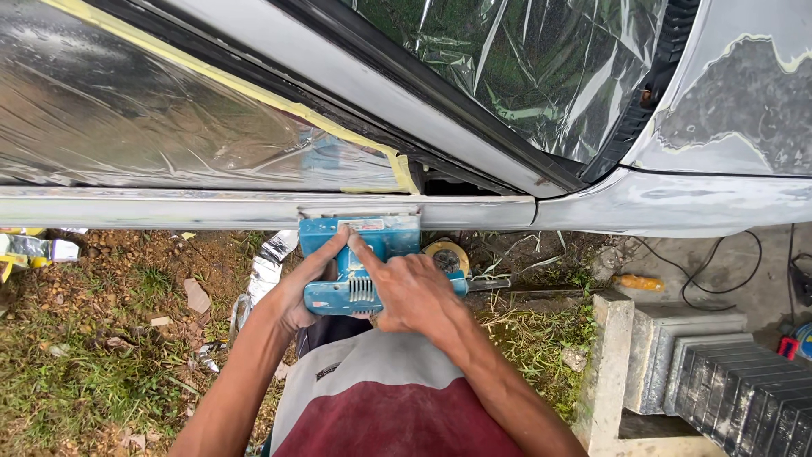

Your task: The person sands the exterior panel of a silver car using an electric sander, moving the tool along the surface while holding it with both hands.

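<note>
So both hands are on the blue boxy electric sander (359,262), which sits pressed flat against the long grey sanded sill strip of the car body (211,207), just below the plastic-masked window with yellow tape (169,110). The left hand (300,292) wraps the sander's near-left side, fingers curled tight on it. The right hand (414,292) clamps the top, index finger stretched toward the sill. The sill's long axis runs left to right across the view, square to the forearms. Both hands sit about equally close to the tool.
</note>
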